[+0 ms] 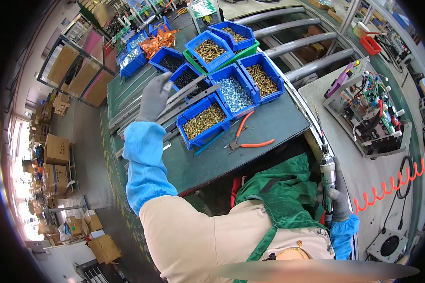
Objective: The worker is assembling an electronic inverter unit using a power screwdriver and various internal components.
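Note:
My left hand [153, 96], in a grey glove and blue sleeve, hovers over the metal strips [186, 98] beside the bins of black screws [188, 78]. Its fingers look drawn together; whether something small is between them is hidden. At my right side, my right hand [337, 203], also gloved in grey, is wrapped round a silver and black power screwdriver [327, 174], its long bit pointing away from me. A blue bin of brass-coloured nuts [204, 121] stands closest to me. Beyond it are bins of silver nuts [236, 94] and brass-coloured screws [261, 80].
Orange-handled cutters [250, 143] lie on the green bench [198, 166]. On the right stands an opened metal unit with wiring [373, 111]; a red coiled hose [387, 186] runs beside it. Metal rollers [311, 42] lie beyond the bins, and cardboard boxes [56, 148] stand on the left floor.

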Action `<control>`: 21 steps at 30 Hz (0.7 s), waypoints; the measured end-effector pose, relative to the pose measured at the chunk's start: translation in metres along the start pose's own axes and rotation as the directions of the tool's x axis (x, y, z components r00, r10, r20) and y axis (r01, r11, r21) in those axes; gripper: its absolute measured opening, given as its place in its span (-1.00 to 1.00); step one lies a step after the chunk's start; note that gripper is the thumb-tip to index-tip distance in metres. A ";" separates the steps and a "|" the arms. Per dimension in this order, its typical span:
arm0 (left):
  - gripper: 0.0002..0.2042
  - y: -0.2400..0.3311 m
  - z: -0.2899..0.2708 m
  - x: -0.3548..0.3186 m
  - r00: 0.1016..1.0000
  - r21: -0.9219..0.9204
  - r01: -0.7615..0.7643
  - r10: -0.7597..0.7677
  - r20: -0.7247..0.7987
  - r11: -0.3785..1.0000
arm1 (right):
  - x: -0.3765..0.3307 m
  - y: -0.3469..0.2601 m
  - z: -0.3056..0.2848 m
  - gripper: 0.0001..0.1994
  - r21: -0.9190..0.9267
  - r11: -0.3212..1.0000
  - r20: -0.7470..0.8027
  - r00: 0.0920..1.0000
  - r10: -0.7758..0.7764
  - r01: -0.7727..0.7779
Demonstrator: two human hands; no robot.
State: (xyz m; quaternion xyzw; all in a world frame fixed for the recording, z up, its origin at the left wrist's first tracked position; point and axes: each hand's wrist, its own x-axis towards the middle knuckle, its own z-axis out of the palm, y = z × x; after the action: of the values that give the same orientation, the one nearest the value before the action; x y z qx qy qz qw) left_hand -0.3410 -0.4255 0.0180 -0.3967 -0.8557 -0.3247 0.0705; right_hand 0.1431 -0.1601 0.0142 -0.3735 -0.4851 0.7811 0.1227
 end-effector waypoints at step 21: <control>-0.63 0.139 0.049 0.069 0.944 -0.761 0.308 -0.084 0.319 0.571 | -0.039 0.010 -0.038 0.12 0.103 0.988 -0.240 0.967 -0.084 0.111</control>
State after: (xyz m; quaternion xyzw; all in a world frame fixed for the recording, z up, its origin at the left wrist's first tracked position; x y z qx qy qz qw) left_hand -0.2806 -0.2859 0.0751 -0.3248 -0.6578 -0.6280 -0.2596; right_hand 0.1981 -0.1616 0.0144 -0.4313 -0.4388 0.7512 0.2390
